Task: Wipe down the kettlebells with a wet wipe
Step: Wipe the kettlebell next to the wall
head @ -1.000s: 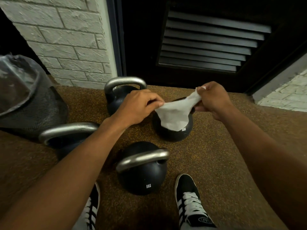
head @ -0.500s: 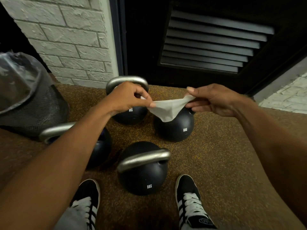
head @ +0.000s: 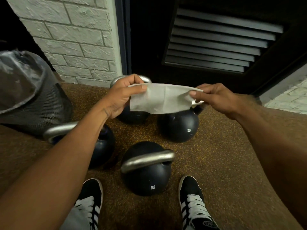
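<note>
Stretched taut in the air above four black round kettlebells (head: pixel 146 173) on the speckled brown floor (head: pixel 216 155), the thin white wet wipe (head: pixel 160 98), pinched at each end by the left hand (head: pixel 119 97) and right hand (head: pixel 214 97), could tear if pulled harder.

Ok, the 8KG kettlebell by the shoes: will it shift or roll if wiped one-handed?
Probably not: the 8KG kettlebell sits upright on a rough-looking speckled floor. Its round body might rock under a hard sideways push. The smooth metal handle may feel slippery once wet.
</note>
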Demonstrator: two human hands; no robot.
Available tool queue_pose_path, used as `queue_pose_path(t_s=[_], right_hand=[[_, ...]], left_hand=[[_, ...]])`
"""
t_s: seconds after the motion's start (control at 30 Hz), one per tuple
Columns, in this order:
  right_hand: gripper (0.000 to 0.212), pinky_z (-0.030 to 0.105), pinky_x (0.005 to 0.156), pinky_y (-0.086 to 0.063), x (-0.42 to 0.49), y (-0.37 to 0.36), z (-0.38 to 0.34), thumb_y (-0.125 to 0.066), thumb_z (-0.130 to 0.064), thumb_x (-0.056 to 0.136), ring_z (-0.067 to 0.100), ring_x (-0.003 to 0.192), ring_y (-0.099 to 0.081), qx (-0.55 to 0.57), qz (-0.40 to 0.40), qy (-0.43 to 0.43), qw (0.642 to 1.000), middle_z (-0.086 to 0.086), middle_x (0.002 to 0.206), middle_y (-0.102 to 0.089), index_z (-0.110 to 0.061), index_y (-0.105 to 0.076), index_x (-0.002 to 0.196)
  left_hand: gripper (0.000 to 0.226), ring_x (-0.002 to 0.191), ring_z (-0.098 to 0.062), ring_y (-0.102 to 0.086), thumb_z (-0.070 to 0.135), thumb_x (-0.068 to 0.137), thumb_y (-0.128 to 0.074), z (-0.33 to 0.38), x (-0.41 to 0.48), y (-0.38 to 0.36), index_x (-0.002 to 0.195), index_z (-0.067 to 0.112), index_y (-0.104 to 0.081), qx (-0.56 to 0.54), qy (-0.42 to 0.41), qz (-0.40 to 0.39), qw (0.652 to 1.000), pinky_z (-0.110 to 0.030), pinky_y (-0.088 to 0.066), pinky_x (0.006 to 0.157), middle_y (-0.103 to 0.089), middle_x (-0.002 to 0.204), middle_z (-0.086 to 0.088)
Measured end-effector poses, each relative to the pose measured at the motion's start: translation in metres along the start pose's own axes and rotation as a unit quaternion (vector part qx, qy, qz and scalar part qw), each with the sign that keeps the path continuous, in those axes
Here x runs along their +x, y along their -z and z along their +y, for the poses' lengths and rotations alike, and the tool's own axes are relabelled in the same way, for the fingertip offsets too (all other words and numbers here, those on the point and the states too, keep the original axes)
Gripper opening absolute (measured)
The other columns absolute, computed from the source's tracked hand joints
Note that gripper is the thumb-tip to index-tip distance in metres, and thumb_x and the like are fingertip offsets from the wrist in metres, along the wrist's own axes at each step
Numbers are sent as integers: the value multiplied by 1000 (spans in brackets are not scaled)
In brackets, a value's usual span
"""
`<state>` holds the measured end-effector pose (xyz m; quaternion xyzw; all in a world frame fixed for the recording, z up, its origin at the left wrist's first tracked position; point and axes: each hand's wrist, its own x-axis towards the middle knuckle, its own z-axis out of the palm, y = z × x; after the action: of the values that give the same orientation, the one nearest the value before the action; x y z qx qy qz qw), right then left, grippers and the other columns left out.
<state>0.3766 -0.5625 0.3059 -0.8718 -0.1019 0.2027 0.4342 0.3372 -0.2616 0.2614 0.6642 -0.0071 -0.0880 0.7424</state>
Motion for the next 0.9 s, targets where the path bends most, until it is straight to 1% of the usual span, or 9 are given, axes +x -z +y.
queue_pose_path(t_s=[0.07, 0.13, 0.27, 0.37, 0.47, 0.57, 0.7, 0.83, 0.9], right_hand=[[27, 45, 96, -53, 1, -2, 1, -65, -44, 87, 16, 121, -59, 8, 23, 32, 999, -10, 130, -64, -22, -80, 91], [20, 44, 104, -46, 1, -4, 0, -68, -36, 91, 13, 129, -54, 55, 17, 53, 997, -11, 136, -63, -27, -80, 79], [23, 36, 79, -55, -1, -20, -8, -51, -18, 96, 19, 97, -68, 290, 9, 18, 957, 4, 106, -72, -12, -72, 103], [34, 38, 69, -59, 0, -36, -15, -47, -22, 98, 25, 97, -70, 402, 58, -59, 912, 10, 107, -70, -4, -61, 124], [40, 39, 75, -60, 0, -44, -17, -50, -27, 98, 24, 95, -73, 411, 70, -84, 905, 10, 107, -73, -5, -61, 130], [37, 38, 77, -60, 0, -45, -20, -53, -26, 98, 23, 94, -74, 400, 53, -98, 910, 9, 106, -74, -6, -61, 128], [43, 42, 83, -59, 2, -44, -27, -55, -30, 97, 27, 100, -72, 374, 14, -110, 921, 13, 113, -72, -4, -59, 131], [33, 39, 76, -61, 8, -41, -29, -56, -33, 99, 23, 89, -75, 342, 6, -145, 928, 9, 103, -75, -10, -63, 123], [41, 43, 84, -60, 11, -42, -27, -56, -40, 100, 26, 94, -74, 342, -10, -183, 922, 12, 113, -72, -9, -62, 126]], left_hand=[[10, 82, -14, -59, 21, 81, -68, -2, 2, 2, 76, 22, -60, -29, 0, 12, 1000, -24, -48, 64, -61, 87, 1], [10, 83, -16, -57, 16, 80, -63, -2, 3, 4, 76, 19, -55, -71, 2, -2, 997, -26, -47, 63, -58, 87, -2], [9, 87, -19, -54, 12, 77, -56, -5, 3, 2, 74, 18, -49, -106, 28, -22, 994, -26, -47, 55, -55, 93, -6], [5, 88, -20, -52, 15, 76, -58, -11, 3, -4, 79, 19, -55, -76, 39, -24, 996, -29, -44, 61, -56, 93, -4], [35, 108, -20, -60, 29, 77, -65, -12, 4, -3, 111, 23, -68, 13, 72, -58, 996, -29, -56, 75, -63, 120, -2], [67, 125, -17, -62, 35, 77, -76, -8, 5, -4, 141, 28, -57, 57, 76, -129, 987, -36, -52, 101, -67, 133, -1], [47, 112, -14, -70, 21, 80, -78, 3, 6, -25, 125, 13, -67, 77, 56, -181, 979, -22, -54, 89, -75, 116, 0], [37, 105, -17, -73, 18, 75, -78, 3, 7, -30, 111, 6, -74, 93, 76, -171, 978, -25, -57, 85, -78, 108, -4], [31, 100, -15, -74, 14, 76, -76, 2, 6, -30, 106, 9, -74, 68, 73, -168, 981, -23, -58, 81, -79, 103, -1]])
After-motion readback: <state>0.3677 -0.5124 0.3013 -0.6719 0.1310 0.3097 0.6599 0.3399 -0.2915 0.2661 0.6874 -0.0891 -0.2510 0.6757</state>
